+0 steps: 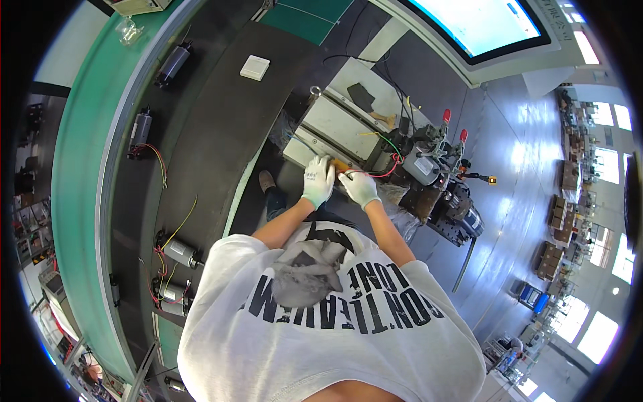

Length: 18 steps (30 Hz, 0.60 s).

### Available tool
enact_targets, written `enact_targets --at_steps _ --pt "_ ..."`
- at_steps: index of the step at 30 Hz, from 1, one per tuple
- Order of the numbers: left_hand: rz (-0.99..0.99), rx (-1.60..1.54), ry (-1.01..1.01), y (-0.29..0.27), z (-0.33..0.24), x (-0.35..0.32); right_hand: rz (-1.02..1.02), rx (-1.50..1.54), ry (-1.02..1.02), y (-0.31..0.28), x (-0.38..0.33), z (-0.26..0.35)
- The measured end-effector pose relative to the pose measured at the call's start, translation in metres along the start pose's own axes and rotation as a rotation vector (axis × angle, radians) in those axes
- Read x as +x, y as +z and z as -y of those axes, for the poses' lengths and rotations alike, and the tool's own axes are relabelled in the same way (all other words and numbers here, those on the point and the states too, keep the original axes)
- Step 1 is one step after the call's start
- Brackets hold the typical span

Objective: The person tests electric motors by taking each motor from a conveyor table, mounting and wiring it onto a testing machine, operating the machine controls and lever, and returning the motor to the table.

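Red wire (383, 175) runs from the motor (424, 167) to the right hand (360, 188); an orange handle (340, 165) meets the left hand (319, 180); I cannot tell either finger grip.

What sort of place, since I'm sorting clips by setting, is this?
Probably a factory workshop: several motors lie at left, another motor sits by red-handled clamps, and brown boxes line the right.

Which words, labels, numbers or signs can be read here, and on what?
White shirt: large black lettering, legible but not quoted.
Pale frame around the screen: dark characters, not quoted.
Screen: too blurred to read.
Left glove: small dark print, too small.
Silver motor: pale label, too small.
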<state>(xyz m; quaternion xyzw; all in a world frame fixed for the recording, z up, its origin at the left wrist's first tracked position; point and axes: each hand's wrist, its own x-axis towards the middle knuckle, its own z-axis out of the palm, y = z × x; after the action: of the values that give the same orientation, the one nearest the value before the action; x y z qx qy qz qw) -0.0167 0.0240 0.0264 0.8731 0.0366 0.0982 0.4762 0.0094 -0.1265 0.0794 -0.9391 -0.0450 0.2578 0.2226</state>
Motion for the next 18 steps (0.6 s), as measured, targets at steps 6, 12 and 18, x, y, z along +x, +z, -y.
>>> enact_targets --at_steps 6,12,18 --pt "0.269 -0.002 0.191 -0.054 -0.018 -0.028 -0.138 0.162 -0.046 0.019 -0.034 0.004" --pt "0.354 0.039 0.2 -0.06 -0.004 -0.038 0.006 0.278 -0.077 -0.013 -0.039 0.031" --pt "0.39 0.014 0.341 -0.057 -0.014 -0.023 -0.156 0.268 -0.121 -0.006 -0.054 0.023"
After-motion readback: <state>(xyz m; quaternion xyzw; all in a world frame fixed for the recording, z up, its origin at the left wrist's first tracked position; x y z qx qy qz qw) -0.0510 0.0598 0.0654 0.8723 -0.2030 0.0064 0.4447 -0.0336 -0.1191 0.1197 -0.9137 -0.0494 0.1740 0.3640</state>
